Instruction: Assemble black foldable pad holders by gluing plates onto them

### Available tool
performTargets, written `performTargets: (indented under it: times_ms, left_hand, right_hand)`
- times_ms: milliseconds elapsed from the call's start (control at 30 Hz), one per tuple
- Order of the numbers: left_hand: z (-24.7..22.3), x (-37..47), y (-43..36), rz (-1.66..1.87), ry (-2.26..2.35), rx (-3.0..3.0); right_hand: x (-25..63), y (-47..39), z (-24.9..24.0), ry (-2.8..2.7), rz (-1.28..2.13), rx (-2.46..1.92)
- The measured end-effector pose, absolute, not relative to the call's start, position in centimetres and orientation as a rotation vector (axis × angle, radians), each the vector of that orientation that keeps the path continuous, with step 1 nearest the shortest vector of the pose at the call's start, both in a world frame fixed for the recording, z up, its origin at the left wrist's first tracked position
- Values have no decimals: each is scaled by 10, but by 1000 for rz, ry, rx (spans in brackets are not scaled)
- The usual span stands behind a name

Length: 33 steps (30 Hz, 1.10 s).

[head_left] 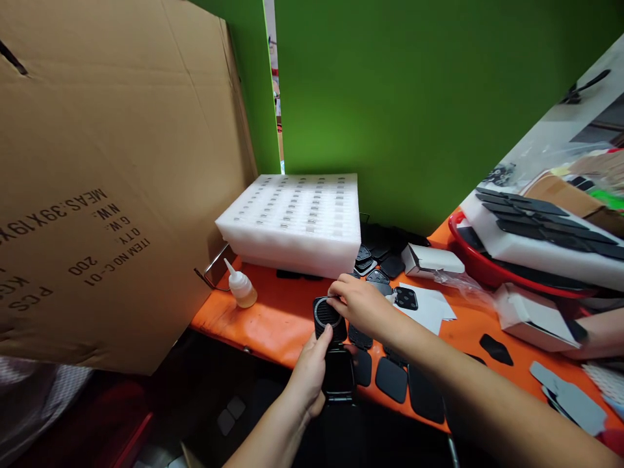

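Observation:
My left hand [311, 372] is closed round a hinged black case [338, 372], its thumb on the lower edge of a black square piece that bears a grey ring [327, 313]. From the right, my right hand [351, 298] reaches over this piece, its fingers pinched at the upper right of the ring; whether something small is between the fingertips is hidden. Several flat black pieces [391, 379] lie on the orange table just right of the case. A small bottle [242, 288] with a pointed white nozzle stands to the left.
A white foam block [297, 244] with rows of slots sits behind the hands. A large cardboard box [112, 162] is at left, a green panel [380, 117] behind. On the right are white boxes [433, 260], white paper [429, 307] and a red basin [492, 273] under foam with black pieces.

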State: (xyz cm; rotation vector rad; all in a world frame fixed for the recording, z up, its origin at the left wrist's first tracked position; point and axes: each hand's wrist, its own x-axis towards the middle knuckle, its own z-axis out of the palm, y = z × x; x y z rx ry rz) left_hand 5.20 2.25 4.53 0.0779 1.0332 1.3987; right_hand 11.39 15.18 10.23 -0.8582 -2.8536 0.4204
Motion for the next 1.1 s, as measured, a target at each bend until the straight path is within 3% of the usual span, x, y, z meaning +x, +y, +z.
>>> performTargets:
  times_ms: [200,433,600,767,1100]
  left_hand:
    - [43,53,19,1345,1133,68]
    - [35,63,6,1258,1241,8]
    - [29,68,1,1208,1202,-124]
    - [29,83,-4,1131,1139,-100]
    - [2,92,-27,1004,793,-8]
  right_hand:
    - [122,169,88,-2651,1342,-996]
    - [146,140,49,-2312,1534,-1136]
    - [213,120,41,-2075,1316,-1197]
    - [290,173,29,-2448,534,-1723]
    - [309,229,20,-2953,306,-1463]
